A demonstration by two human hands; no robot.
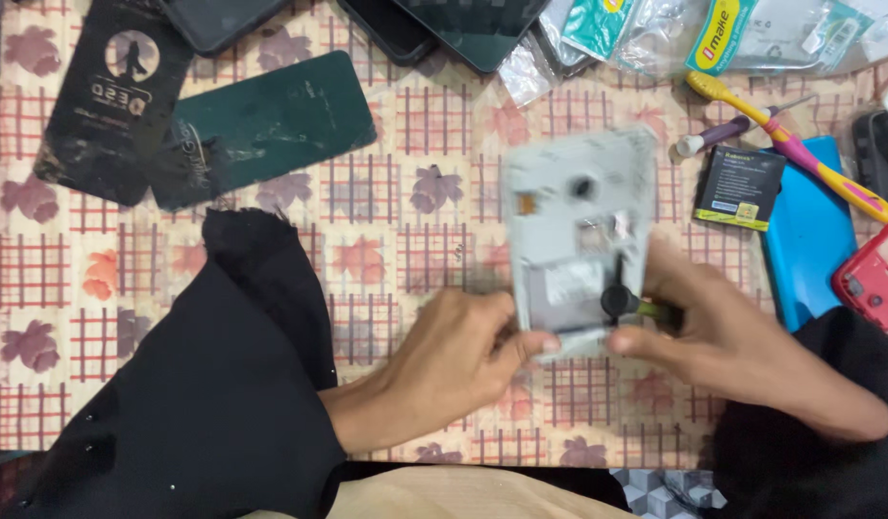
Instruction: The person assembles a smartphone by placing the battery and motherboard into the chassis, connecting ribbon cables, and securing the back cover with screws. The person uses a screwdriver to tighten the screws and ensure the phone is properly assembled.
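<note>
A grey opened phone body (579, 216) with its back off is held above the table, blurred by motion. My left hand (454, 360) grips its lower left corner between thumb and fingers. My right hand (727, 341) is shut on a small screwdriver (636, 306) with a black and green handle, its tip pressed against the lower part of the phone body. Both wrists wear black sleeves.
A checked floral tablecloth (396, 240) covers the table. Two dark phone back covers (261, 125) lie at the upper left. A phone battery (739, 187), blue case (809, 240), yellow-pink toothbrush (790, 144), red phone (872, 284) and plastic bags (713, 34) sit at the right.
</note>
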